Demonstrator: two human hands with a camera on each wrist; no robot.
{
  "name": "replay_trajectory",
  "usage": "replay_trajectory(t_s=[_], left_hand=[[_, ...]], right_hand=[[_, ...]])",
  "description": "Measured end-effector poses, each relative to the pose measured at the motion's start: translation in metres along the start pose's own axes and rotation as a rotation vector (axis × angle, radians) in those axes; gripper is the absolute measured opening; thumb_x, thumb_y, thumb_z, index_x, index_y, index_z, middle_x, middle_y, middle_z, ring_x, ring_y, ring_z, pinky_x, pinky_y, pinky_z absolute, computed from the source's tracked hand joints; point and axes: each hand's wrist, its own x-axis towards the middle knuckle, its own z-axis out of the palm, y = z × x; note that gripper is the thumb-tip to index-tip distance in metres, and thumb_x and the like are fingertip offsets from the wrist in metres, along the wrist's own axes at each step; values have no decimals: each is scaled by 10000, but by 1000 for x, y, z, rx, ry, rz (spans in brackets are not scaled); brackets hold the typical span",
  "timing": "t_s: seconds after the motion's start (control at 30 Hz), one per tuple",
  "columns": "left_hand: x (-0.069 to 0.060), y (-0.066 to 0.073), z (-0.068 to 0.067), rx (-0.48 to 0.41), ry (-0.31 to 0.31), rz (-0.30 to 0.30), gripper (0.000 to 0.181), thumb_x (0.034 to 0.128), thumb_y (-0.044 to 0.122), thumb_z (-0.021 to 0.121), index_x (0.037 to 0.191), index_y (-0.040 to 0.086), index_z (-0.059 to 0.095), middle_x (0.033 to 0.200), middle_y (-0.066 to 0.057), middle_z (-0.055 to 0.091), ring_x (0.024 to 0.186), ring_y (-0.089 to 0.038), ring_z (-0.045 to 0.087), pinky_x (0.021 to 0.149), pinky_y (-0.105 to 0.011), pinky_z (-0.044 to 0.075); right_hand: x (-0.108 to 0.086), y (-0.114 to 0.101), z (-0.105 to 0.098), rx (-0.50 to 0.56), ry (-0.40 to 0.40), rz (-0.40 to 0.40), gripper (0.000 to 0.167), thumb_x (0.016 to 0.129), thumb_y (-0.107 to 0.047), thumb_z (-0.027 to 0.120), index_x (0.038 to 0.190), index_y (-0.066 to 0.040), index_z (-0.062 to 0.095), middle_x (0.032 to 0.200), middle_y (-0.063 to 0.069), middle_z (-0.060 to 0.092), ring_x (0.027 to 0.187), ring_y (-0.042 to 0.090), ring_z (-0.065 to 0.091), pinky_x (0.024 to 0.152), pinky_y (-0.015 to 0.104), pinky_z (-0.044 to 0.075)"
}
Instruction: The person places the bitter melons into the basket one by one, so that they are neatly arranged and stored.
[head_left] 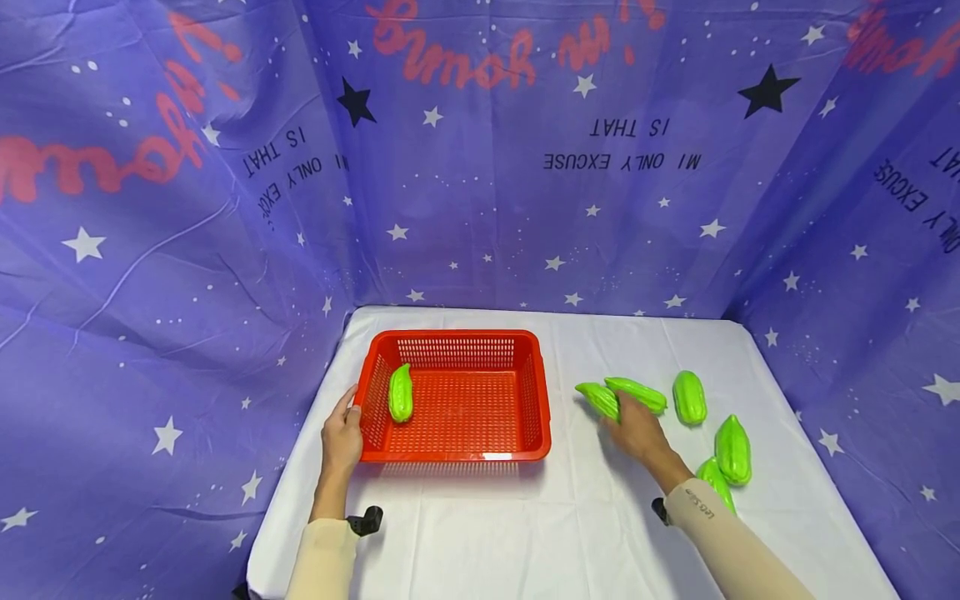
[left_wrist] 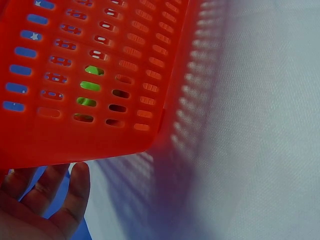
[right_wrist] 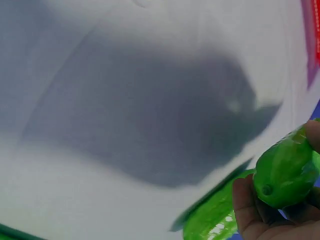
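Note:
A red plastic basket [head_left: 457,457] with slotted walls stands on the white-covered table. My left hand [head_left: 342,437] holds its left rim; in the left wrist view, curled fingers [left_wrist: 77,187] meet the rim from outside. One bright green, ridged bitter melon [head_left: 401,393] lies inside, against the left wall. Right of the basket, my right hand [head_left: 637,429] grips a second bitter melon [right_wrist: 285,170] between thumb and fingers, its tip pointing left in the head view. Just behind it lies another bitter melon [head_left: 637,394], partly hidden by the hand.
More bitter melons lie to the right: one upright-lying melon [head_left: 689,397], one nearer the right edge [head_left: 732,450], and one partly covered by my right sleeve [head_left: 716,482]. Purple starred curtains [head_left: 487,208] hang behind and beside the white tablecloth [head_left: 480,533].

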Motion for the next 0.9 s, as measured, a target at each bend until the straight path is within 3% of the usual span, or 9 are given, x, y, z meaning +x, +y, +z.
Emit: replay_trajectory(t_s=[0.23, 0.5, 0.73, 0.9], left_hand=[[1, -2, 0, -3, 1, 8, 436, 1065, 145, 431, 1490, 151, 528, 727, -64, 482, 540, -66, 399, 604, -314, 365], [1, -2, -1, -11, 3, 6, 441, 1061, 139, 434, 1490, 163, 530, 713, -39, 465, 534, -66, 390, 602, -317, 359], [0, 0, 1, -22, 10, -2, 436, 1061, 131, 443, 1485, 166, 538, 807, -185, 552, 611, -115, 450, 635, -302, 386], [0, 1, 0, -18, 3, -4, 436, 1064, 136, 435, 1489, 159, 530, 819, -206, 550, 589, -115, 439, 621, -312, 385]], right_hand=[[9, -13, -11, 26, 99, -62, 639, 916, -212, 730, 1409, 106, 477, 1280, 318, 592, 1144, 468, 591, 961, 595, 454], [22, -52, -32, 68, 148, -99, 649, 917, -292, 721, 1419, 51, 494, 1296, 282, 595, 1139, 447, 583, 952, 582, 446], [38, -92, -39, 96, 163, -168, 620, 913, -307, 711, 1408, 13, 518, 1263, 237, 623, 1129, 414, 594, 969, 564, 448], [48, -126, -39, 115, 135, -211, 616, 919, -306, 701, 1416, 9, 518, 1283, 221, 622, 1159, 393, 591, 997, 548, 449]])
